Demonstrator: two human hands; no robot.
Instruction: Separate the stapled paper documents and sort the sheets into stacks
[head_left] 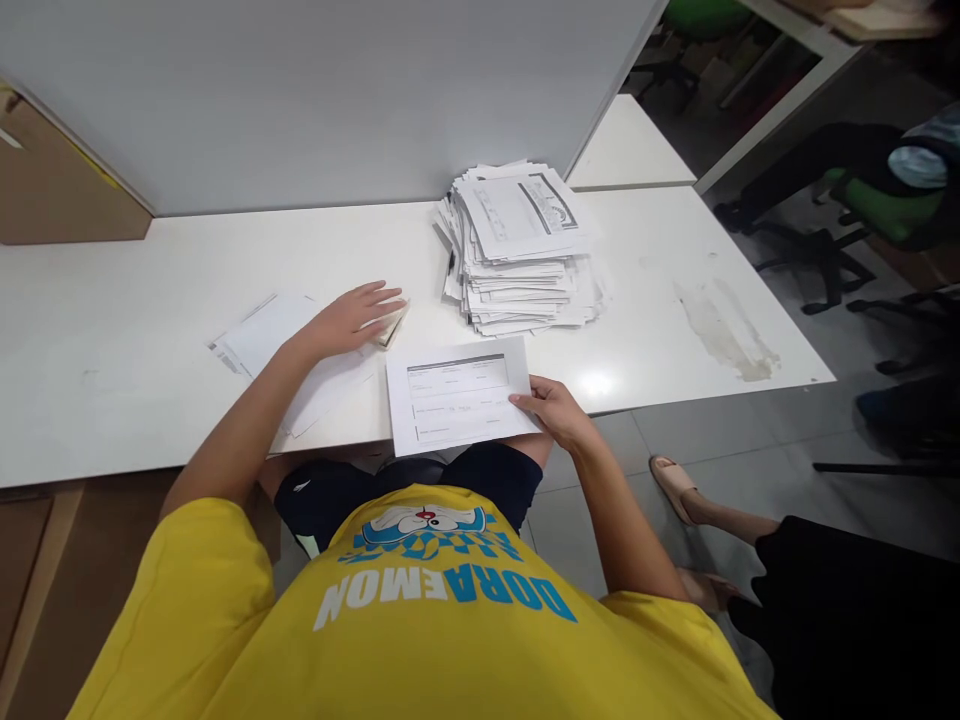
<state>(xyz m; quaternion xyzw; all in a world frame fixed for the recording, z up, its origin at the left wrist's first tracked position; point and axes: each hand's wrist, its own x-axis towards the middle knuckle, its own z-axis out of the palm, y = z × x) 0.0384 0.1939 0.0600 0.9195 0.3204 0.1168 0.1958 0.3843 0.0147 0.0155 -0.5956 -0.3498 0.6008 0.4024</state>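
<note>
My right hand (553, 408) pinches the right edge of a printed form sheet (456, 395) that lies at the near edge of the white table (112, 370) and hangs slightly over it. My left hand (351, 318) rests flat, fingers spread, on a few loose white papers (264, 335) to the left of the sheet. Its fingertips touch a small folded paper (393, 324). A tall, untidy stack of printed papers (517, 248) stands farther back on the table, to the right of my left hand.
A grey partition wall (315, 90) runs along the table's back edge. A cardboard box (45, 180) sits at the far left. Another person's sandalled foot (675, 485) and dark clothing (847, 610) are at the right. Office chairs (862, 200) stand beyond the table's right end.
</note>
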